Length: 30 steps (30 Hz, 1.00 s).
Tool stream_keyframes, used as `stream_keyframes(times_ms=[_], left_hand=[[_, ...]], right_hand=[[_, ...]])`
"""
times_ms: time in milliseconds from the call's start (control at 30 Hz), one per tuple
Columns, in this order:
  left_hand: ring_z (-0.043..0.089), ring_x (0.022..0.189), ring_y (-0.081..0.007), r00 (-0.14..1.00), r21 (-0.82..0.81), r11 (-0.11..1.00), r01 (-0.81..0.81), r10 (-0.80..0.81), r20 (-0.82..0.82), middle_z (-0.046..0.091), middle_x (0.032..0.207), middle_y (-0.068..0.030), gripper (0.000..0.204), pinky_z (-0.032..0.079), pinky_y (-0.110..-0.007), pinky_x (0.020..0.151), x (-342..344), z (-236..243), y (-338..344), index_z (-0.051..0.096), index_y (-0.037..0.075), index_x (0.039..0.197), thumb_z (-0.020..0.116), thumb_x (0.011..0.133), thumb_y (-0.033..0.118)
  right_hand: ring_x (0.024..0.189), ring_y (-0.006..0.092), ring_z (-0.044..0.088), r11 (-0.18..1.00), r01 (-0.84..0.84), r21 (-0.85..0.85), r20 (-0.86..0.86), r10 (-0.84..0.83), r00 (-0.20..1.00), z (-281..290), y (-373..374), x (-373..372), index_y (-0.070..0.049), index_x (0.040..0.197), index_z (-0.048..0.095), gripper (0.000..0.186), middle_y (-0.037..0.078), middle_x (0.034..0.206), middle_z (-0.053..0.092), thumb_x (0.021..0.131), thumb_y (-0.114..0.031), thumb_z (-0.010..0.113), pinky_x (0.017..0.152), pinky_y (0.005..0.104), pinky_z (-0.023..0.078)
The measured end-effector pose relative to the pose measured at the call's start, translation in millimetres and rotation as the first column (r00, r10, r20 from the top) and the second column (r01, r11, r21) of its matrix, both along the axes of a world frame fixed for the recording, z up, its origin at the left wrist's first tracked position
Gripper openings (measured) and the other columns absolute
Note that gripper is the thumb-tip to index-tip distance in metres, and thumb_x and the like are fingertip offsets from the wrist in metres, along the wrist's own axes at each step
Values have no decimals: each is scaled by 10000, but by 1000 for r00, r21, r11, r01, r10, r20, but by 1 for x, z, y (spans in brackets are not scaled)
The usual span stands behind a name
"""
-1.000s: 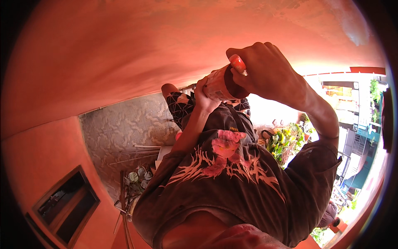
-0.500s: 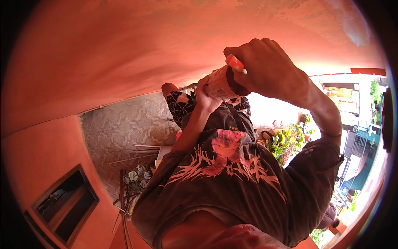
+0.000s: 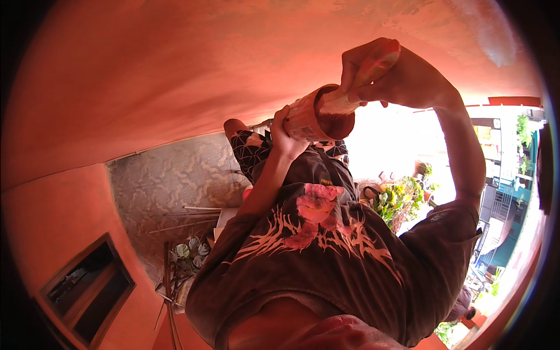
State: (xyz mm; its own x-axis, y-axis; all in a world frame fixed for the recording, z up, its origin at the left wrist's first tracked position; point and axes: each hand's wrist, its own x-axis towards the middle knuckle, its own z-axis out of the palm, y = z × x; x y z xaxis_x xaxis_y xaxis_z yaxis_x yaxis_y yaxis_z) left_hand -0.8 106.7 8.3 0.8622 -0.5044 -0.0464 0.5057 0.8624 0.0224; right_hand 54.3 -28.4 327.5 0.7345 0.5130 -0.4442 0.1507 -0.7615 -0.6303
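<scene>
Left hand (image 3: pixel 288 142), upper centre of the frame: fingers wrapped round the side of a reddish, cylindrical, open-topped can (image 3: pixel 304 120), which is tilted, mouth toward the right. Right hand (image 3: pixel 411 80), upper right of centre: fingers closed on the handle of a flat, red-handled paintbrush (image 3: pixel 378 61); bristles at the can's mouth. Orange-red painted wall (image 3: pixel 175 76) spans the frame's top.

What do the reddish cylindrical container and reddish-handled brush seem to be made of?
Reddish cylindrical container: plastic or metal; its smooth wall leaves both possible. Glossy reddish brush handle: perhaps plastic or painted wood, as it shines. Brush bristles: probably dull fibre, from fine strands.
</scene>
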Motion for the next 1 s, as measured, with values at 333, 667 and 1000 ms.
stream_keyframes(times_ms=[333,667,1000], left_hand=[[583,1203,-278,1000,-13,1000,18,-18,-8,576,1358,-113,681,533,-478,896,-1,-6,0,420,72,1471,406,963,525],[605,1197,-282,999,23,999,-38,37,35,619,1304,-125,504,474,-453,1029,2,1,2,539,35,1341,456,977,373],[608,1194,-274,986,-71,997,8,4,167,607,1312,-138,558,496,-445,1020,2,-5,-10,512,12,1367,450,973,402]], right_hand=[[655,169,655,912,-290,290,140,259,956,-30,-17,-1,-15,803,689,101,61,694,670,754,-103,701,591,332,512],[725,300,673,742,-539,-399,96,618,780,1,13,-8,-74,800,705,109,103,743,688,700,-108,676,656,401,524],[729,310,676,756,-433,-491,62,527,848,8,29,-17,-71,754,687,119,87,737,692,639,-47,670,627,422,529]])
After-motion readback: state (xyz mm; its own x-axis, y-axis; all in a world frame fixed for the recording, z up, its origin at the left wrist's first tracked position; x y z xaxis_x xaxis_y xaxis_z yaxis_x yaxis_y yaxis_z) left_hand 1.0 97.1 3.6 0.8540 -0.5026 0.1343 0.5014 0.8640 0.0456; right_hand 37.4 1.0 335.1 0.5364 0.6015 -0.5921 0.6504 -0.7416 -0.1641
